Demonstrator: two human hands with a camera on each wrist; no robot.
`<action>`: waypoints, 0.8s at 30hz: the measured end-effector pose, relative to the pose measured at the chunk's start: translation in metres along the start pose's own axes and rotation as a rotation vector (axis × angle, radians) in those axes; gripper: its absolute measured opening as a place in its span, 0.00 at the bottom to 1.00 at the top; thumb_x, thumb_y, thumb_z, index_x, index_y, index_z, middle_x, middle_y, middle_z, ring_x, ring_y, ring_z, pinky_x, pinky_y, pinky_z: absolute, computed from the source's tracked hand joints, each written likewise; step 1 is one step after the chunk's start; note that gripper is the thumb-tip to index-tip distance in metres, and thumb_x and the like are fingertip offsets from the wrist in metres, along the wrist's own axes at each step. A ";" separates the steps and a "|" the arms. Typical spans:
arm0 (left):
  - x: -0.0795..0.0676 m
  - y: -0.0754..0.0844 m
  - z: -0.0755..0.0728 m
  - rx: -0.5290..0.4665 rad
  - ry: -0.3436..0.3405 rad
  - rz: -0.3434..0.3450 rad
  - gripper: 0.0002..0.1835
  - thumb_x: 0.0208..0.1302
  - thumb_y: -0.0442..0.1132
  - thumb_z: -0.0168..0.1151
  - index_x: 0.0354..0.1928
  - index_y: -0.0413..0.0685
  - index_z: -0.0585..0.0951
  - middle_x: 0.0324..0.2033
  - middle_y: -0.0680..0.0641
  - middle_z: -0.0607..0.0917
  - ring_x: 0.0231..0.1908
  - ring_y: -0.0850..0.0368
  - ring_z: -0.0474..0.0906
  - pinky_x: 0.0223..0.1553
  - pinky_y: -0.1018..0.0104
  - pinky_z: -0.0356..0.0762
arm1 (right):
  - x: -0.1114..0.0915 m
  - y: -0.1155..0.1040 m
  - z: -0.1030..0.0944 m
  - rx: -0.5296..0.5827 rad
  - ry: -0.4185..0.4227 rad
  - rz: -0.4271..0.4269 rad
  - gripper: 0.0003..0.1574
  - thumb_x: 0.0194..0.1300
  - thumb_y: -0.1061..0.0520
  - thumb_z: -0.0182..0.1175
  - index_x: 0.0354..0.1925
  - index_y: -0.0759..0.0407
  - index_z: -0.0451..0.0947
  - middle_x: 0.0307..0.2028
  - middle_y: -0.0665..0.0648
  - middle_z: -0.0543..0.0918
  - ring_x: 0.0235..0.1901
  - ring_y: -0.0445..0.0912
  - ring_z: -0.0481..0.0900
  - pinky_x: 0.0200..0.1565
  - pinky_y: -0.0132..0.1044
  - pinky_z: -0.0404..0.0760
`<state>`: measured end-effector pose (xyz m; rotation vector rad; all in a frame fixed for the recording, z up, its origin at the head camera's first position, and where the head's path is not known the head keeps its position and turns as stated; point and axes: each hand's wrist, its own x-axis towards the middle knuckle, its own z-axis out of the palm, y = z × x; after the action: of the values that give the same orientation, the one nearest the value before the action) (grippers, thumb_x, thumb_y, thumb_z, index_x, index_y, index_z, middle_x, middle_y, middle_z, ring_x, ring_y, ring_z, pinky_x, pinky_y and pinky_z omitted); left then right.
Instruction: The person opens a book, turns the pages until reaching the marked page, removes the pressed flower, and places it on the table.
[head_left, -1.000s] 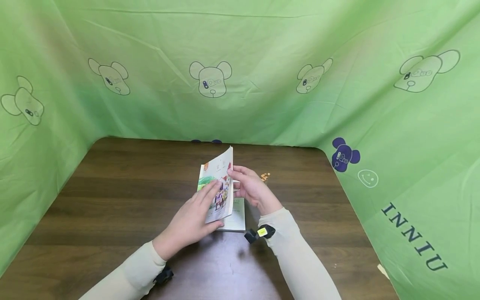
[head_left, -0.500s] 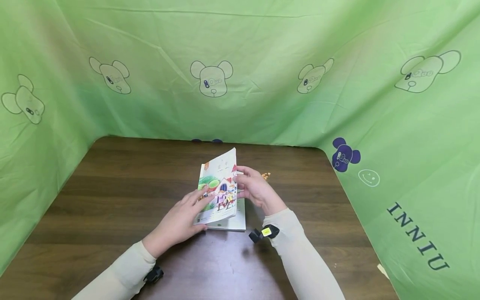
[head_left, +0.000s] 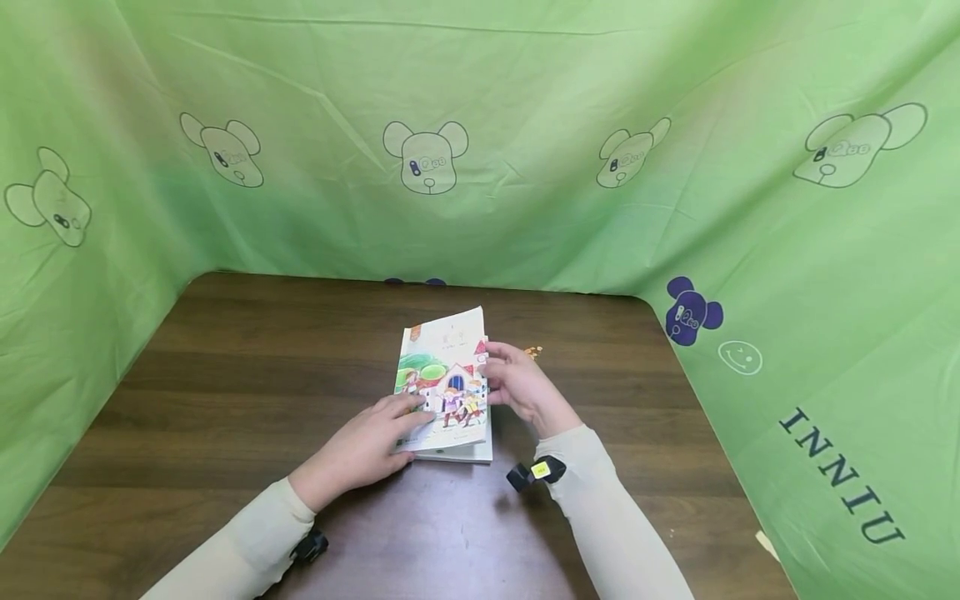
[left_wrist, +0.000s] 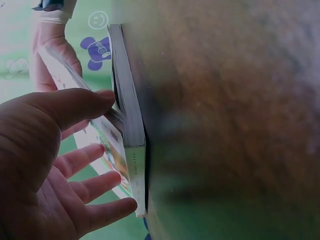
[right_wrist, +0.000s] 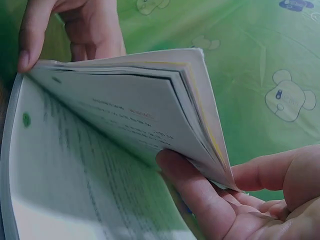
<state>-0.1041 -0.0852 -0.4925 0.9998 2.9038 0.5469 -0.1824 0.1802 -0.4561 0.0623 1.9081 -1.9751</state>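
A paperback book (head_left: 446,354) with a colourful cartoon cover lies on the table, its cover and some pages lifted at the right edge. In the head view my left hand (head_left: 356,450) rests at the lower left of the cover with fingers spread. The left wrist view has its thumb (left_wrist: 82,106) at the book's bottom edge and its straight fingers along the cover near the spine. My right hand (head_left: 528,392) pinches the lifted cover and leaves. Printed inside pages (right_wrist: 100,160) show below those leaves in the right wrist view.
A brown wooden table (head_left: 247,400) lies beneath the book. Green printed cloth (head_left: 525,233) hangs around its back and sides. A small orange-brown item (head_left: 534,352), too small to identify, is just beyond my right hand. A pale scrap (head_left: 767,546) lies at the right edge.
The cover and lifted pages have swung down to the right, flatter over the book. My right hand has moved right with them; the left has slid left and lower on the cover.
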 end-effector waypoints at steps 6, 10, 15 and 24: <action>0.002 0.000 0.001 0.027 0.011 0.040 0.30 0.63 0.45 0.73 0.68 0.58 0.79 0.70 0.48 0.73 0.72 0.45 0.67 0.66 0.44 0.72 | 0.001 0.008 -0.005 -0.086 0.071 0.043 0.38 0.69 0.70 0.55 0.75 0.62 0.61 0.57 0.68 0.80 0.37 0.50 0.86 0.31 0.40 0.87; 0.002 0.000 0.001 0.059 0.015 0.062 0.27 0.63 0.45 0.73 0.65 0.57 0.81 0.68 0.47 0.76 0.72 0.43 0.68 0.65 0.44 0.74 | 0.003 0.015 -0.011 -0.149 0.104 0.060 0.38 0.69 0.69 0.58 0.74 0.61 0.63 0.53 0.67 0.82 0.37 0.51 0.86 0.30 0.41 0.87; 0.003 0.002 0.001 0.072 0.006 0.069 0.26 0.63 0.45 0.73 0.64 0.57 0.83 0.68 0.46 0.77 0.71 0.41 0.68 0.63 0.42 0.75 | 0.004 0.021 -0.015 -0.211 0.123 0.051 0.36 0.68 0.69 0.61 0.72 0.63 0.65 0.48 0.66 0.82 0.36 0.53 0.86 0.30 0.44 0.88; 0.006 0.004 0.001 0.146 -0.003 0.081 0.24 0.63 0.46 0.72 0.62 0.59 0.84 0.67 0.47 0.78 0.71 0.42 0.69 0.61 0.46 0.78 | 0.003 0.025 -0.012 -0.389 0.175 -0.004 0.32 0.65 0.69 0.65 0.66 0.66 0.70 0.40 0.64 0.84 0.27 0.50 0.85 0.25 0.44 0.87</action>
<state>-0.1060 -0.0786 -0.4920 1.1388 2.9472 0.3400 -0.1803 0.1915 -0.4818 0.1271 2.3721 -1.6111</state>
